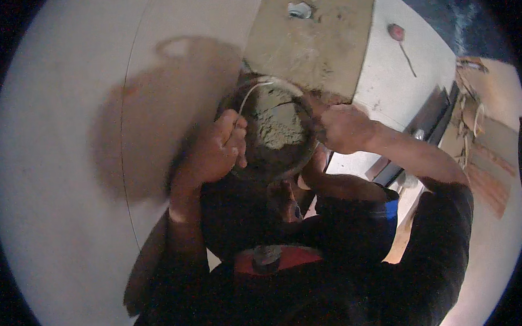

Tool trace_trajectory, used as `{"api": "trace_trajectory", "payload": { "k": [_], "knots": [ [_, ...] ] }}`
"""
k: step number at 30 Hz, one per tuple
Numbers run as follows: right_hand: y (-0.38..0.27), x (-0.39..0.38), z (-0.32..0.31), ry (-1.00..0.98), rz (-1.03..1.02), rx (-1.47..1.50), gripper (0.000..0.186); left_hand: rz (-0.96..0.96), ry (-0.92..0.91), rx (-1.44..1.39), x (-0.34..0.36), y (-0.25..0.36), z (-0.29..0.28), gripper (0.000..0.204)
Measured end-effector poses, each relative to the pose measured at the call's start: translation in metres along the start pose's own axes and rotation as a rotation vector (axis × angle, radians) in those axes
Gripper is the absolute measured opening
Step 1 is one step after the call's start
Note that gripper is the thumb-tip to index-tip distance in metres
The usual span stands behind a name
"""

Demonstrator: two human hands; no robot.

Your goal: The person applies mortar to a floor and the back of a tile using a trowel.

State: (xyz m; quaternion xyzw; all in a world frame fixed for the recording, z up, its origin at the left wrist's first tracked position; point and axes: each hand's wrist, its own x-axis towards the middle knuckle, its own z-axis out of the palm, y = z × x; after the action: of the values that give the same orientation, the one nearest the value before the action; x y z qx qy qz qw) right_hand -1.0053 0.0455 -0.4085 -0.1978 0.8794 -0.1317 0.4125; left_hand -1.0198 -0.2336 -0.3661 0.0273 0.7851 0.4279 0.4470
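Observation:
A round dark bucket (261, 166) is held up between my two hands, with a grey-beige crumbly mix (280, 125) inside it. My left hand (223, 148) is closed at its left rim, fingers curled, where a thin pale handle (248, 97) arches from the rim. On the right side, my right hand (346, 125) is closed against the rim, its fingertips partly hidden. Under the bucket's near right side, another person's bare forearm (345, 186) comes up from a dark sleeve with a blue band (392, 209). Where that person's hand rests is hidden.
Past the bucket lies a tan, rough-coated panel (314, 46) with a pale round opening (300, 10). A red object with a thin stem (396, 32) is at the far right. Dark rails (429, 117) and wooden boards (491, 181) are on the right. A large pale surface (70, 141) fills the left.

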Motion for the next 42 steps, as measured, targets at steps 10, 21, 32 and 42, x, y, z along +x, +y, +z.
{"api": "trace_trajectory", "payload": {
  "k": [10,21,32,42],
  "knots": [
    [0.018,-0.017,-0.014,-0.078,-0.085,0.477,0.03,0.03,0.02,-0.042,0.006,-0.001,0.001,0.018],
    [0.055,-0.063,-0.028,-0.028,0.117,0.839,0.041,0.081,0.063,-0.103,-0.009,-0.014,-0.001,0.017],
    [0.223,0.018,-0.111,0.592,0.12,0.742,0.026,0.056,-0.021,-0.145,-0.005,-0.007,-0.013,0.023],
    [0.343,0.235,-0.185,1.17,0.642,-0.021,0.04,-0.116,0.088,-0.179,-0.002,-0.009,-0.009,0.02]
  ]
}}
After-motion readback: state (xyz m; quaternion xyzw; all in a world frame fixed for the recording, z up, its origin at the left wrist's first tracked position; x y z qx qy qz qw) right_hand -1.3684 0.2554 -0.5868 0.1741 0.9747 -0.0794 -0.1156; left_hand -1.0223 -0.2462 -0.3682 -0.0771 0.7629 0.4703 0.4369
